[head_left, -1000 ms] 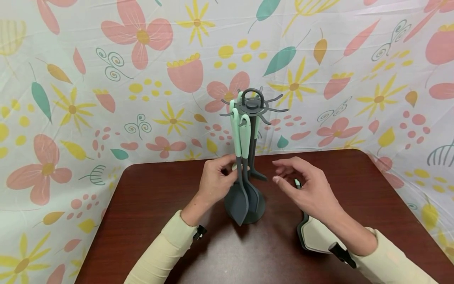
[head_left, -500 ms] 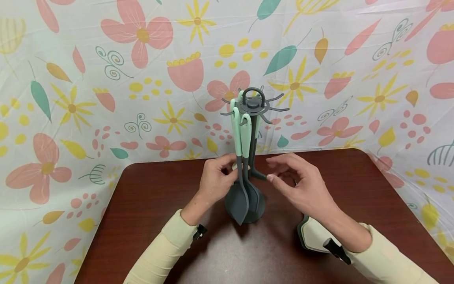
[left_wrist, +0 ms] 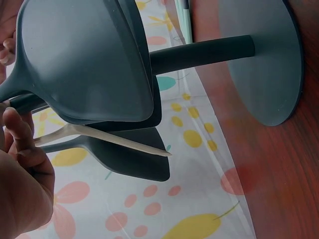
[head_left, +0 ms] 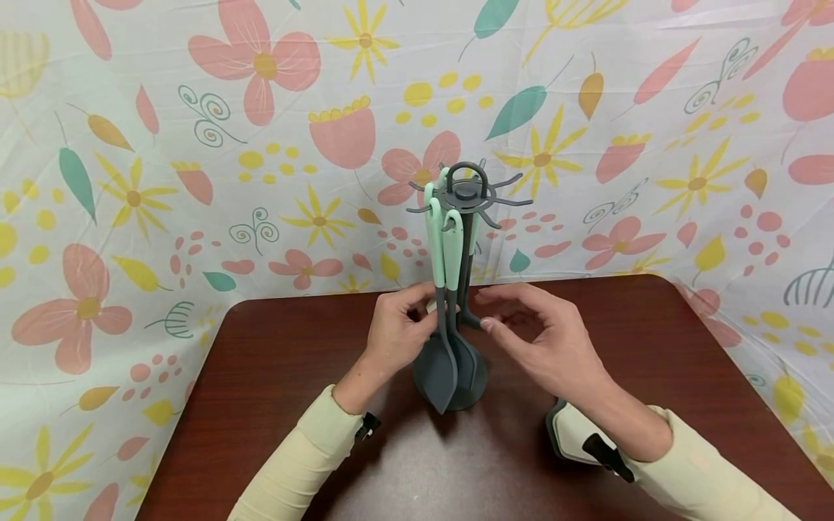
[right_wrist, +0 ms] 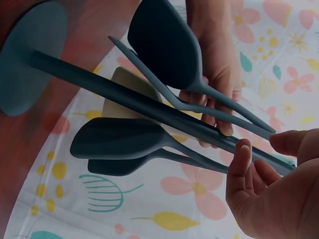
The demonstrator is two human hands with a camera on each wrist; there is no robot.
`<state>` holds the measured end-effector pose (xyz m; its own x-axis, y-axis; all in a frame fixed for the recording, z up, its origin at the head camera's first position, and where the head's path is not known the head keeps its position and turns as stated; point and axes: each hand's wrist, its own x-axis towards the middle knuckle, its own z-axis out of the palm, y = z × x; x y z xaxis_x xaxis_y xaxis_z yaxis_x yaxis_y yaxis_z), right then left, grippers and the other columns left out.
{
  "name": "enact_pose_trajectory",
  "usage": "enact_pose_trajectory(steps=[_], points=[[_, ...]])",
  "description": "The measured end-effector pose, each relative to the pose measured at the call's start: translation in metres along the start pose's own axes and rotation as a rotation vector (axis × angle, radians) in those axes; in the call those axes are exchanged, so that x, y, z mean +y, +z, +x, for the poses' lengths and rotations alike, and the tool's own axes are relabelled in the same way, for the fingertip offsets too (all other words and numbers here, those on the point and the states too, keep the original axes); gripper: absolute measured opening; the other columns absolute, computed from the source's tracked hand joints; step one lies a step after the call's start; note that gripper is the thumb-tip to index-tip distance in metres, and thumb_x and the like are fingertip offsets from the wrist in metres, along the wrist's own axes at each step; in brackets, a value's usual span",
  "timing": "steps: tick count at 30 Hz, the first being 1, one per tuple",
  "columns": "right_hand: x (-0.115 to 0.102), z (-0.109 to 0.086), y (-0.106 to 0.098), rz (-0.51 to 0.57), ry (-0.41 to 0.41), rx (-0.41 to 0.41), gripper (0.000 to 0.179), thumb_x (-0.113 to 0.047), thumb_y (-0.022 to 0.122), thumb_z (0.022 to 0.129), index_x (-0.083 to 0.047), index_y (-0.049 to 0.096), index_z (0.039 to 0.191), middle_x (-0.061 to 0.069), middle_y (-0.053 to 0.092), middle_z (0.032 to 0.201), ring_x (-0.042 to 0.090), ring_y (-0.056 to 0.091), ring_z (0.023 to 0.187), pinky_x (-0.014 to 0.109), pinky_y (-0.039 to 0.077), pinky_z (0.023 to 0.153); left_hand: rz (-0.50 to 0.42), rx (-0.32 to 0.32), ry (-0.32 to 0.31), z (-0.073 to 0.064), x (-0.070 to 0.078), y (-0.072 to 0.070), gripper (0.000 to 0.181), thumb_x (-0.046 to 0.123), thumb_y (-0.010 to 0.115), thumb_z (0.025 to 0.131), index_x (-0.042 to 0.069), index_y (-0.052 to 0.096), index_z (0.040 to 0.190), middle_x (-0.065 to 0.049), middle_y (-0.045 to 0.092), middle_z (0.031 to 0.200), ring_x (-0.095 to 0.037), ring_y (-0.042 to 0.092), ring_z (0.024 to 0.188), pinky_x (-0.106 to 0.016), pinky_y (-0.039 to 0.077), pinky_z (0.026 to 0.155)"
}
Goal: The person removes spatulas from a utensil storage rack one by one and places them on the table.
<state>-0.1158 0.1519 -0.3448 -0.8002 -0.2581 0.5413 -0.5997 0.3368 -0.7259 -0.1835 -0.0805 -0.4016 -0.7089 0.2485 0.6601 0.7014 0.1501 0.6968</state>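
Observation:
A dark grey utensil stand point(head_left: 466, 194) with a ring handle and radiating hooks stands upright on its round base. Several dark grey turners and spatulas with mint handles hang from it, with one broad turner point(head_left: 435, 376) in front. My left hand point(head_left: 396, 329) reaches behind the front shafts and grips the stand's pole point(right_wrist: 124, 99) among the hanging utensils. To the pole's right, my right hand point(head_left: 550, 336) has its fingers and thumb spread apart, their tips close to a rear utensil; contact cannot be told. A thin-edged cream utensil head point(right_wrist: 129, 94) shows behind the pole.
On the brown table point(head_left: 274, 405), a cream utensil head point(head_left: 576, 434) with a dark one beneath it lies partly under my right forearm. A floral cloth point(head_left: 260, 181) hangs behind the table's far edge.
My right hand has moved left, closer to the hanging utensils and the pole. My left hand, the stand and its utensils stay in place.

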Motion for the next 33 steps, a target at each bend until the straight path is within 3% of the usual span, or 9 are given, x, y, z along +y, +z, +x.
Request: enact_pose_trajectory(steps=[6, 16, 23, 33], points=[[-0.003, 0.002, 0.003, 0.043, -0.007, -0.011, 0.039, 0.001, 0.08, 0.093, -0.015, 0.073, 0.129, -0.005, 0.074, 0.12, 0.016, 0.075, 0.094, 0.025, 0.06, 0.074, 0.005, -0.002, -0.012, 0.0, 0.0, -0.001, 0.017, 0.008, 0.073, 0.1, 0.015, 0.082, 0.112, 0.004, 0.059, 0.059, -0.009, 0.051, 0.047, -0.027, 0.044, 0.046], [-0.011, 0.008, 0.008, 0.084, -0.014, -0.034, 0.036, -0.002, 0.08, 0.095, -0.014, 0.073, 0.128, 0.006, 0.076, 0.114, 0.015, 0.074, 0.087, 0.027, 0.06, 0.071, 0.004, -0.002, -0.025, 0.0, 0.001, -0.001, 0.016, 0.009, 0.073, 0.1, 0.014, 0.082, 0.113, 0.003, 0.061, 0.06, -0.009, 0.052, 0.048, -0.027, 0.045, 0.047], [-0.013, 0.01, 0.012, 0.123, -0.011, -0.032, 0.036, -0.002, 0.08, 0.094, -0.014, 0.073, 0.128, 0.009, 0.077, 0.109, 0.021, 0.076, 0.083, 0.029, 0.061, 0.069, 0.005, -0.004, -0.028, 0.0, 0.002, -0.001, 0.017, 0.009, 0.074, 0.101, 0.014, 0.082, 0.114, 0.003, 0.061, 0.06, -0.009, 0.053, 0.048, -0.027, 0.046, 0.047], [-0.012, 0.014, 0.019, 0.119, -0.016, -0.025, 0.038, -0.002, 0.08, 0.094, -0.015, 0.072, 0.129, 0.002, 0.077, 0.112, 0.015, 0.074, 0.083, 0.03, 0.06, 0.066, 0.004, -0.006, -0.038, -0.001, 0.0, -0.001, 0.017, 0.011, 0.074, 0.101, 0.014, 0.081, 0.117, 0.003, 0.061, 0.059, -0.009, 0.054, 0.047, -0.026, 0.046, 0.047]])
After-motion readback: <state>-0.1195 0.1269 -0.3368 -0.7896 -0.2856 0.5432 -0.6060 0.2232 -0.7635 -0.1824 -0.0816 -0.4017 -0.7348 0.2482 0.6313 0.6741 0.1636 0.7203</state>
